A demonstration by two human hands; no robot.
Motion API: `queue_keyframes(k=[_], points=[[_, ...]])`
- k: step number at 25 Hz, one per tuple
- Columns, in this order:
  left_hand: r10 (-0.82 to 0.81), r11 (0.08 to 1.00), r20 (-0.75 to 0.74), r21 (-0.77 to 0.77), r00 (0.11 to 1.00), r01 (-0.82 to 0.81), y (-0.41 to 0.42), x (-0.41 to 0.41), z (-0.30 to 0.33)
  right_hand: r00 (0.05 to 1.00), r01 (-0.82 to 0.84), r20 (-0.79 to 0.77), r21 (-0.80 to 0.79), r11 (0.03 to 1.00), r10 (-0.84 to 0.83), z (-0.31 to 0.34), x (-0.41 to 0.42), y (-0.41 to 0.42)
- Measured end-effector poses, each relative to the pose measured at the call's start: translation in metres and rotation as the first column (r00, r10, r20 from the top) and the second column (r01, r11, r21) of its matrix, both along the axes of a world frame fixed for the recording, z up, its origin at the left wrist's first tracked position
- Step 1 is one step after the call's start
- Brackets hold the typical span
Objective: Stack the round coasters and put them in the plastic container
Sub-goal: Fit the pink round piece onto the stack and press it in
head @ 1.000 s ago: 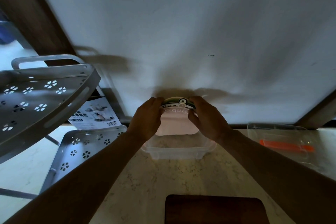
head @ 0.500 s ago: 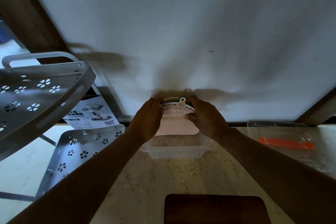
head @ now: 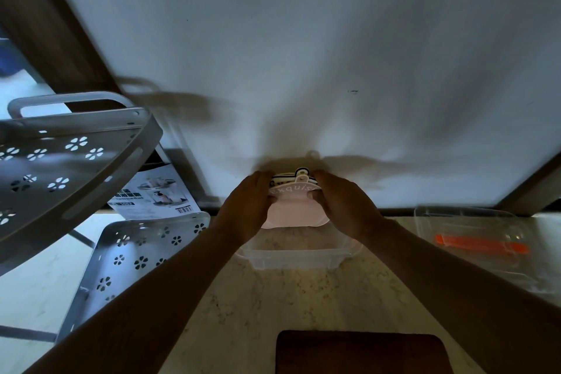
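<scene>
1. Left hand [head: 246,209] grips the left edge of a stack of round coasters [head: 293,205], its fingers curled round the rim, the thumb hidden behind the stack.
2. Right hand [head: 344,206] grips the right edge of the same stack, fingers curled over the top rim and fingertips pressed on the pink face.
3. Between the two hands the stack is tilted, its pale pink front face turned toward the camera, with a band along its upper edge reading "Exquis…"; behind it show the edges of further coasters with dark and white trim and a small tab at the top.
4. Held over the far part of a clear rectangular plastic container [head: 299,256], the stack has its lower edge at about the level of the container's rim; whether it touches the container I cannot tell.
5. That container stands on a pale marble-patterned bench [head: 273,307], close to the white wall [head: 303,55].
6. To the right on the bench lies a clear plastic lid with an orange clip [head: 481,247], well apart from the container.
7. At the near edge of the bench lies a dark brown rectangular board [head: 361,352].
8. Left of the bench stands a grey metal rack with flower-shaped cut-outs [head: 69,167], with a second perforated panel [head: 136,255] leaning below it.
9. A printed leaflet with a barcode [head: 154,194] sits between the rack and the wall.
</scene>
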State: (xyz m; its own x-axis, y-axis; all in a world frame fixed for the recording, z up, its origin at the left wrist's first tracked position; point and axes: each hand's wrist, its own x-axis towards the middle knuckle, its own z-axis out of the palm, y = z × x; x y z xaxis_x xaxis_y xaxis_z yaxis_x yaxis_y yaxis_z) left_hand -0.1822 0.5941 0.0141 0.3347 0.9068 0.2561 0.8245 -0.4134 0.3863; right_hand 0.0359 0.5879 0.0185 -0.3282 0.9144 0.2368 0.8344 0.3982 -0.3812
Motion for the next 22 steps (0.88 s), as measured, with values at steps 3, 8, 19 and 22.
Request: queue_keyframes(k=[3,8,19,22], points=[[0.004,1.000,-0.021,0.018,1.000,-0.003,-0.0016,0.0014,0.0009,1.000,-0.006,-0.014,-0.015,1.000,0.006,0.0009,-0.0008,-0.0015],[0.010,1.000,-0.004,0.029,1.000,-0.009,0.0012,-0.0010,-0.0003,0.999,-0.025,-0.026,-0.006,1.000,0.025,0.0029,0.0006,-0.0005],[-0.081,0.997,-0.073,0.005,0.994,0.081,0.0012,0.0012,-0.0047,0.998,-0.048,0.038,-0.024,0.999,0.049,0.0038,-0.0015,-0.0010],[-0.096,0.995,-0.013,0.026,0.995,0.096,-0.0011,0.0000,0.0004,0.999,-0.039,0.018,-0.040,0.998,0.040,0.0091,-0.0015,-0.0029]])
